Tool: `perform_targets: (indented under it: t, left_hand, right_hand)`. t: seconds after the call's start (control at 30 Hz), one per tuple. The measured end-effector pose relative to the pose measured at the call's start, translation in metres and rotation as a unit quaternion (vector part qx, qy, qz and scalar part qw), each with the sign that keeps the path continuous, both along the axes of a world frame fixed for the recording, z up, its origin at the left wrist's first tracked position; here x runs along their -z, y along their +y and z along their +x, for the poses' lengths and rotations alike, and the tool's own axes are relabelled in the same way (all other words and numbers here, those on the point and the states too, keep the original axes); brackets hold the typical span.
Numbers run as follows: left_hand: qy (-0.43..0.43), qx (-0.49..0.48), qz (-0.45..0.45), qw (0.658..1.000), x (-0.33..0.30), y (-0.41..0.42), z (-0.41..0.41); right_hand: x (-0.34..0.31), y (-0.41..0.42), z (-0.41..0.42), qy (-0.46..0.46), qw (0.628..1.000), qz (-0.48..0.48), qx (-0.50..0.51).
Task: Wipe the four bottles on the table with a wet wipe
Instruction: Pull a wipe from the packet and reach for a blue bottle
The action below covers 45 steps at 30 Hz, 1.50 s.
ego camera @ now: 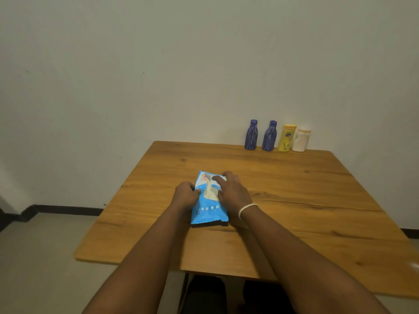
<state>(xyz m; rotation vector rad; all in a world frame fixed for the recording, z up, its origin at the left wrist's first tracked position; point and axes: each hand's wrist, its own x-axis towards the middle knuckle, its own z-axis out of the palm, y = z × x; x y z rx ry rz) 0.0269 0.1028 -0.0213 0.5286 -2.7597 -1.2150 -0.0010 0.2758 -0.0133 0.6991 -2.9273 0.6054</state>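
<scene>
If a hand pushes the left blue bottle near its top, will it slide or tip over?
The left blue bottle stands tall and narrow on a small base, so it would probably tip rather than slide. It looks like plastic, so likely light. If it falls, its round body may roll on the table.

Single head-worn view, wide-angle, no second view to overlap. Looks forward and down from above near edge of worktop (294, 200). Forearms enter from bottom of frame, close to lens. Far worktop edge meets wall (158, 64) at mid-frame; floor (45, 257) visible at left. Slight barrel distortion at frame edges.
</scene>
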Motion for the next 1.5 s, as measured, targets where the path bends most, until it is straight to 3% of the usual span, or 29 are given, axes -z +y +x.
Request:
perform_targets:
  t: [0.13, 0.3, 0.43, 0.53, 0.67, 0.8, 0.93, 1.07, 1.17, 1.5]
  left_hand:
    - [0.0, -0.001, 0.018, 1.0, 0.001, -0.007, -0.003]
    - [-0.006, 0.006, 0.033, 0.999, 0.002, -0.014, -0.006]
    - [-0.011, 0.008, 0.056, 0.998, 0.003, -0.017, -0.008]
    - [-0.011, 0.009, 0.064, 0.998, 0.003, -0.02, -0.008]
    - [-0.013, 0.003, 0.069, 0.998, 0.001, -0.025, -0.008]
    - [-0.016, 0.009, 0.039, 0.999, -0.007, -0.024, -0.008]
    - [-0.038, -0.004, 0.003, 0.999, -0.014, -0.018, -0.012]
    - [0.023, -0.097, 0.005, 0.995, -0.033, -0.001, -0.023]
    - [0.088, -0.101, -0.006, 0.991, -0.043, 0.021, -0.048]
    - [0.141, 0.065, -0.05, 0.987, -0.064, 0.135, -0.212]
  right_hand:
    - [-0.007, -0.02, -0.01, 0.018, 0.993, 0.112, -0.033]
    - [0.0, -0.039, -0.018, -0.035, 0.992, 0.106, 0.054]
    - [0.005, -0.047, -0.021, -0.063, 0.992, 0.066, 0.09]
    - [0.003, -0.048, -0.029, -0.134, 0.979, -0.062, 0.139]
    - [-0.017, -0.036, -0.037, -0.256, 0.901, -0.312, 0.161]
    - [-0.046, -0.016, -0.037, -0.347, 0.821, -0.436, 0.128]
    - [-0.056, 0.019, -0.044, -0.35, 0.742, -0.548, 0.16]
    - [-0.062, 0.06, -0.054, -0.313, 0.712, -0.601, 0.185]
    - [-0.063, 0.091, -0.069, -0.29, 0.696, -0.624, 0.205]
    - [-0.064, 0.153, -0.175, -0.256, 0.635, -0.705, 0.186]
